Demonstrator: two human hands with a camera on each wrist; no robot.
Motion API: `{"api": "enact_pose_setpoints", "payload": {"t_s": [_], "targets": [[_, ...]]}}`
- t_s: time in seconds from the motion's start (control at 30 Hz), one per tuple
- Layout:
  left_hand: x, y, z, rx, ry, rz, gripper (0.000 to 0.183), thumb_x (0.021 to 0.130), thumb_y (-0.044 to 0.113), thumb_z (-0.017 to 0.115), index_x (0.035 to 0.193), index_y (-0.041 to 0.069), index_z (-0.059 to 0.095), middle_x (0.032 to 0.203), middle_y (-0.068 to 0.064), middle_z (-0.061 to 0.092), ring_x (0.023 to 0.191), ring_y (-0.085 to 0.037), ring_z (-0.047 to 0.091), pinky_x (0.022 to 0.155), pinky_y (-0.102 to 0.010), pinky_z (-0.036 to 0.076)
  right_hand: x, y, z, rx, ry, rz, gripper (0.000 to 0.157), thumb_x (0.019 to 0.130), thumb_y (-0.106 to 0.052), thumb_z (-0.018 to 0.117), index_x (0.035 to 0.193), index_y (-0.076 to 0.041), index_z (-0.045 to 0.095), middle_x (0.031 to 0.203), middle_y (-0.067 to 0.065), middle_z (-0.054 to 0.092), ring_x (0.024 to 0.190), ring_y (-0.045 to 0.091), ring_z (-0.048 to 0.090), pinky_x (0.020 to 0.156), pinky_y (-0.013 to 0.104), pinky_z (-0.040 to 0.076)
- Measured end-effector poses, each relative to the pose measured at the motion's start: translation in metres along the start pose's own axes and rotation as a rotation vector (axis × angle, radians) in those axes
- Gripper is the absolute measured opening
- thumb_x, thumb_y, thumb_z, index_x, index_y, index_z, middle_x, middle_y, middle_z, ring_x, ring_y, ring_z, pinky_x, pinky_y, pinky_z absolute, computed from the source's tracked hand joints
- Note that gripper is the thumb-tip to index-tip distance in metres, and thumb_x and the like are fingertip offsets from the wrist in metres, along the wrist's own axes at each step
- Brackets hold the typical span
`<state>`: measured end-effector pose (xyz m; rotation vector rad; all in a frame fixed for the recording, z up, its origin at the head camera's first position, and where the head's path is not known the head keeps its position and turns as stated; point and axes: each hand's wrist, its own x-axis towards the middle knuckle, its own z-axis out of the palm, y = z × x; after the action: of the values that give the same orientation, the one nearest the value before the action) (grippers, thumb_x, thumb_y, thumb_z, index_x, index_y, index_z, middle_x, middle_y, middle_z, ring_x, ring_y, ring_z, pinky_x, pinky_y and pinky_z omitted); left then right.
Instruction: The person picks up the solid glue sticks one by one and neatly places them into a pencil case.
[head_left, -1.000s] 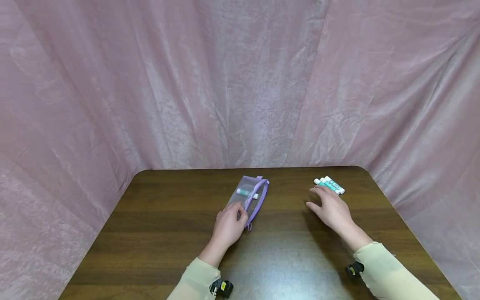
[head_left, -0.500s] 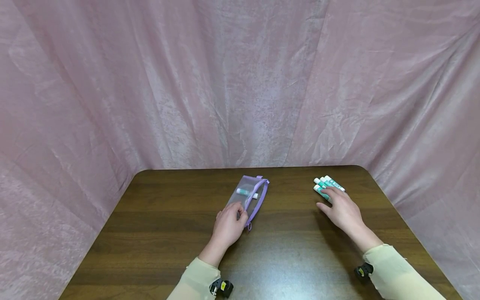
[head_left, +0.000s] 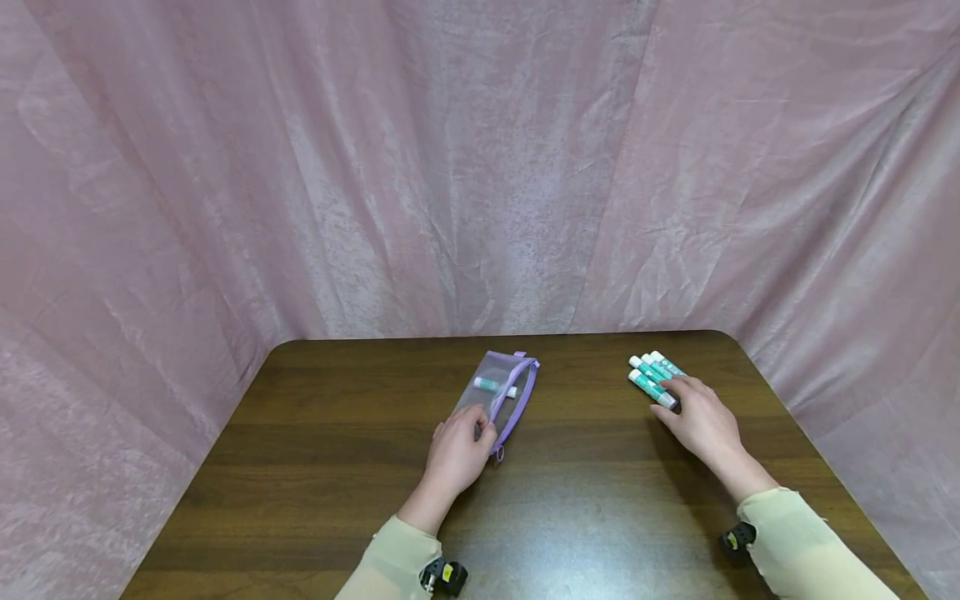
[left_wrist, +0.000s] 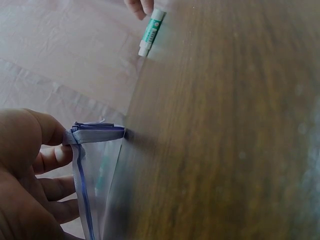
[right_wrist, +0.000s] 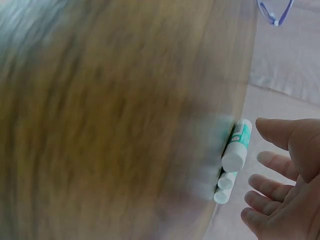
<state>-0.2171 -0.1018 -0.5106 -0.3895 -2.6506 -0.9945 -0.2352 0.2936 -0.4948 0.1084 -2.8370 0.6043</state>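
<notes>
My left hand (head_left: pixel 459 446) pinches the near end of a see-through mesh zipper pouch (head_left: pixel 480 375) with purple trim; thumb and finger hold its corner in the left wrist view. The pouch mouth gapes to the right. One green-and-white glue stick (head_left: pixel 491 386) shows inside it. On the right, several more glue sticks (head_left: pixel 651 388) with white caps lie side by side on the table. My right hand (head_left: pixel 701 421) hovers at their near ends, fingers loosely bent. In the right wrist view a gap shows between its thumb and the nearest glue stick (right_wrist: pixel 240 137).
The brown wooden table (head_left: pixel 315 450) has rounded far corners. A pink curtain (head_left: pixel 450 167) hangs right behind its far edge and round the sides. A purple zipper ring (head_left: pixel 499 454) hangs from the pouch's near corner.
My right hand has drawn back to the right and toward me, uncovering the nearest glue stick beside the others. My left hand and the pouch stay put.
</notes>
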Motion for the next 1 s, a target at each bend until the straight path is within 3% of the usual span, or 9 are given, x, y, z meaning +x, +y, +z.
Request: {"api": "enact_pose_setpoints", "payload": {"t_s": [0.57,0.8,1.0], "targets": [[0.000,0.001,-0.002,0.007,-0.018,-0.016,0.022,0.097,0.011,0.066,0.079,0.018,0.055,0.086,0.001,0.061,0.083,-0.023,0.061,0.084,-0.052,0.048,0.001,0.019,0.000,0.009,-0.041,0.040,0.050,0.098,-0.027,0.082,0.137,0.002,0.069,0.149,0.035,0.055,0.135,0.060,0.053,0.096,0.076,0.048],[-0.001,0.001,-0.002,0.001,-0.024,-0.022,0.022,0.098,0.013,0.067,0.080,0.018,0.056,0.099,-0.004,0.070,0.091,-0.027,0.066,0.088,-0.056,0.049,0.003,0.022,0.001,0.019,-0.065,0.049,0.047,0.099,-0.027,0.082,0.135,0.001,0.071,0.150,0.035,0.054,0.136,0.060,0.052,0.098,0.077,0.047],[0.000,0.001,-0.002,0.004,-0.020,-0.018,0.022,0.097,0.012,0.067,0.079,0.018,0.056,0.087,0.001,0.062,0.084,-0.024,0.062,0.085,-0.054,0.048,0.004,0.022,0.002,0.030,-0.074,0.046,0.046,0.099,-0.026,0.081,0.134,0.002,0.071,0.150,0.036,0.054,0.137,0.060,0.051,0.100,0.077,0.047]]}}
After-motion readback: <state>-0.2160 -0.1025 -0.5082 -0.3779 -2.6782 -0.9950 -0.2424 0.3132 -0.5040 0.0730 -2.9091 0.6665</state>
